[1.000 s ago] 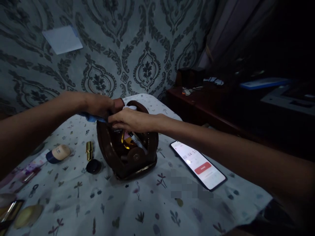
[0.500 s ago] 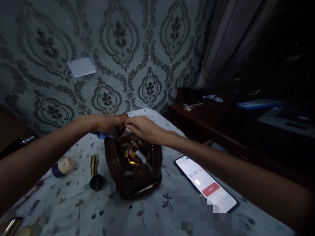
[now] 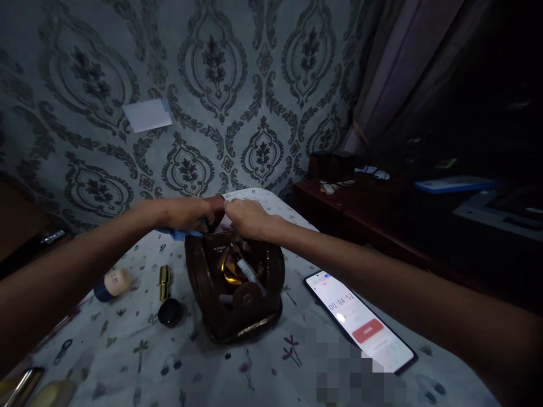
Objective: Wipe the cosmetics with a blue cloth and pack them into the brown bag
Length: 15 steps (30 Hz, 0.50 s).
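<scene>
A brown, glossy bag (image 3: 203,305) stands open on the patterned cloth, with a gold-coloured item (image 3: 233,274) and a pale tube (image 3: 246,270) inside. At its back, my left hand (image 3: 189,216) curls its fingers at a reddish-brown flap (image 3: 215,206), which looks like part of the bag. My right hand (image 3: 250,219) is closed at the same rear edge, its fingertips near the flap's right side. Pinkish material shows between the two hands. Something blue (image 3: 180,233) lies under my left hand. The fingertips are partly hidden.
Left of the bag are a gold lipstick tube (image 3: 164,282), a round black container (image 3: 170,312) and a beige-and-navy bottle (image 3: 113,284). A phone (image 3: 360,322) showing a timer lies under my right forearm. A dark red table (image 3: 339,206) stands at the right, before the patterned wall (image 3: 229,135).
My right hand's fingers have curled in more tightly at the bag's rear edge. My left hand has shifted slightly, showing more of the reddish-brown flap. The whole view has moved a little.
</scene>
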Motion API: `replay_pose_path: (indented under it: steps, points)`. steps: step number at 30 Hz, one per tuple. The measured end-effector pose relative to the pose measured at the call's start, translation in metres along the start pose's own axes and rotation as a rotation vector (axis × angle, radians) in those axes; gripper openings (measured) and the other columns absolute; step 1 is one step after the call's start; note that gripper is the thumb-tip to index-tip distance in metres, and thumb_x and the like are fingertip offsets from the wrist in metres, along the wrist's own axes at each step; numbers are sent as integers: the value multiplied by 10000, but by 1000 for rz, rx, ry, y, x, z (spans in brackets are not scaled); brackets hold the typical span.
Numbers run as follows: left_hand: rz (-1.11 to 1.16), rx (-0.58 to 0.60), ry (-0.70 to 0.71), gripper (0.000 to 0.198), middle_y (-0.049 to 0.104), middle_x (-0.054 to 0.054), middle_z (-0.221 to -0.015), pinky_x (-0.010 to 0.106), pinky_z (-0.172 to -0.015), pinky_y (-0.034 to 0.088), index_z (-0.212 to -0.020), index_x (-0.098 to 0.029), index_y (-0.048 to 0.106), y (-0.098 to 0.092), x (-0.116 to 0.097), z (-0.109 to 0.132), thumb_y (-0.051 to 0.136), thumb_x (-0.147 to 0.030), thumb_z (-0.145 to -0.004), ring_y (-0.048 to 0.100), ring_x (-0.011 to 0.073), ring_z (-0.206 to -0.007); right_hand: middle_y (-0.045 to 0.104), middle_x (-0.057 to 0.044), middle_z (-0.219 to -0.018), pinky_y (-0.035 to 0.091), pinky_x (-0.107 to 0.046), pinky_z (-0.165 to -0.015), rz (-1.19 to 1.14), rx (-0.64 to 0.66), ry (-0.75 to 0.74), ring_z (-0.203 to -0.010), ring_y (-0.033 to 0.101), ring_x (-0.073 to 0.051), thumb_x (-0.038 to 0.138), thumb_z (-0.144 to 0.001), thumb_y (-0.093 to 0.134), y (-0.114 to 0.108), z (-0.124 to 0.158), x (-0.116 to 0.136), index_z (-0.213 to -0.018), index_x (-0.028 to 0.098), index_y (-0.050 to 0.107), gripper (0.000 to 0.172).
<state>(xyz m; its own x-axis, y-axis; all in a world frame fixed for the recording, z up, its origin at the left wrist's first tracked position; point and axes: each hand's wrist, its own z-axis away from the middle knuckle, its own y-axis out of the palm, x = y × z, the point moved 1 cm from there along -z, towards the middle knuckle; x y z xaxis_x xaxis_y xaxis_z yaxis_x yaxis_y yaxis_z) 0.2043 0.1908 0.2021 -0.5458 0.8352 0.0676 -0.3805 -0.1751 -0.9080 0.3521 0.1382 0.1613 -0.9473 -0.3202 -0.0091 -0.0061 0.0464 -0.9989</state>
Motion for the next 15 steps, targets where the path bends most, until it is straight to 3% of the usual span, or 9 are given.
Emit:
replay_pose_path:
  steps: [3, 9, 15]
  points:
    - [-62, -34, -39, 174, 681, 15, -816, 229, -665, 414, -919, -171, 701, -3, -1, 4, 558, -133, -827, 555, 137, -710, 674, -204, -1256, 504, -324, -848, -3, -47, 12, -1175, 647, -312, 132, -888, 593, 3, -4, -3, -1225, 97, 635, 341]
    - [-157, -91, -87, 216, 698, 36, -827, 229, -626, 407, -999, -184, 702, -12, -14, 12, 536, -147, -865, 576, 152, -704, 714, -144, -1151, 411, -274, -694, -85, -22, 2, -1059, 662, -268, 201, -895, 592, 6, -12, -12, -1086, 149, 677, 216]
    - [-171, -137, -79, 237, 709, 61, -865, 221, -695, 403, -1031, -148, 705, -21, -20, 18, 545, -114, -859, 591, 162, -773, 701, -73, -943, 293, -282, -612, -260, -196, -118, -794, 589, -194, 161, -927, 471, 15, -15, -17, -1024, 183, 638, 194]
